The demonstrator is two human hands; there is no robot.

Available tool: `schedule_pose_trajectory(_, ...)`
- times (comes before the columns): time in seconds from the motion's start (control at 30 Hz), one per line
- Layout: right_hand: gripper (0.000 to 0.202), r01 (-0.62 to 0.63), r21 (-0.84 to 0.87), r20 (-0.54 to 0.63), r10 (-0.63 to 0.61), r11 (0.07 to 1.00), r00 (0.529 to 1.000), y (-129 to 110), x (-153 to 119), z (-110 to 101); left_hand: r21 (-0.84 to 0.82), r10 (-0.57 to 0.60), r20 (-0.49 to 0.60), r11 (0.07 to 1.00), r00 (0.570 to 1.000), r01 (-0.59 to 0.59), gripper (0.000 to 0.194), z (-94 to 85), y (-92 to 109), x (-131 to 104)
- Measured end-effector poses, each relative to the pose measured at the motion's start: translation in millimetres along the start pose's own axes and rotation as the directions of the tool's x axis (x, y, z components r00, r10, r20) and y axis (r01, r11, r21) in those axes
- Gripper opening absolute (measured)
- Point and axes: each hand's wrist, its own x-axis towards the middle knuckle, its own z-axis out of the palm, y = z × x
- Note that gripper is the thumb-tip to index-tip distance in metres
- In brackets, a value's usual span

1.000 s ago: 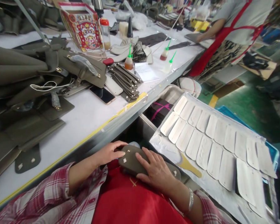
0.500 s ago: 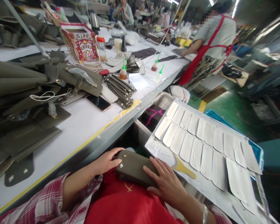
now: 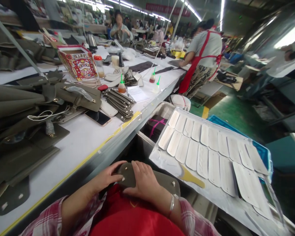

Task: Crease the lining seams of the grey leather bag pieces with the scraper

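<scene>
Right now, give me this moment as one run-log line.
left hand: on leather flap end | right hand: pressing flap on lap | tray at right
</scene>
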Motion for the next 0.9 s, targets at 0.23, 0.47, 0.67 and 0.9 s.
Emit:
schedule_pose_trajectory(0.23,0.063,-0.011,0.005,-0.024,0.011,1.000,1.000,-12.4,20.1,5.0,-0.074,0.098,-0.030,0.992,0.995,-0.100,0.052,2.0,-11.1,-0.2)
schedule_pose_trajectory(0.47,0.089,-0.001,-0.063,-0.005,0.001,0.998,1.000,0.2,-5.0,0.3,-0.062,0.089,0.024,0.994,0.996,-0.088,0.050,-1.2,-5.0,0.9)
schedule_pose_trajectory(0.67,0.083,-0.099,-0.103,0.128,0.112,0.990,0.985,52.6,-66.6,-31.5,0.045,0.045,0.080,0.998,0.996,-0.048,0.054,-2.0,9.8,0.2)
schedule_pose_trajectory(0.9,0.043,-0.501,0.484,0.243,0.439,0.718,0.865,99.9,-109.8,-41.7,0.190,-0.084,0.176,0.980,0.981,0.050,0.056,-10.6,20.0,1.4)
